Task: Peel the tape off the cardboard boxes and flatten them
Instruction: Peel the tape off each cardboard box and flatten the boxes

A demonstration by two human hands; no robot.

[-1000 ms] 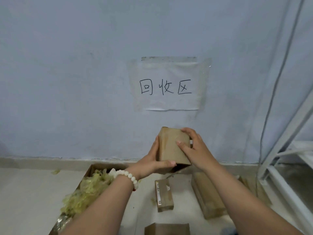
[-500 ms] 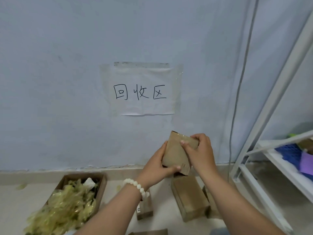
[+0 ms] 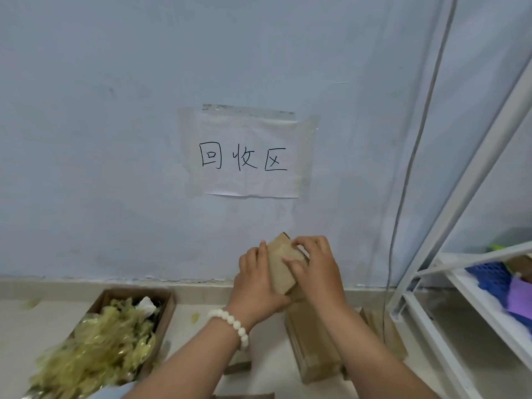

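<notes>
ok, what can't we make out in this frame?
Head view only.
- small box: any tape on it is hidden by left hand and right hand.
- floor boxes: partly behind the right forearm.
- scrap bin: blurred, cut by bottom edge.
- shelf contents: cut by right edge.

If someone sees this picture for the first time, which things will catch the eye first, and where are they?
First comes the white paper sign with handwritten characters, taped to the middle of the wall. Below it, the left hand and the right hand grip a small cardboard box. At the lower left stands an open carton, heaped with what looks like yellowish tape scraps.
</notes>
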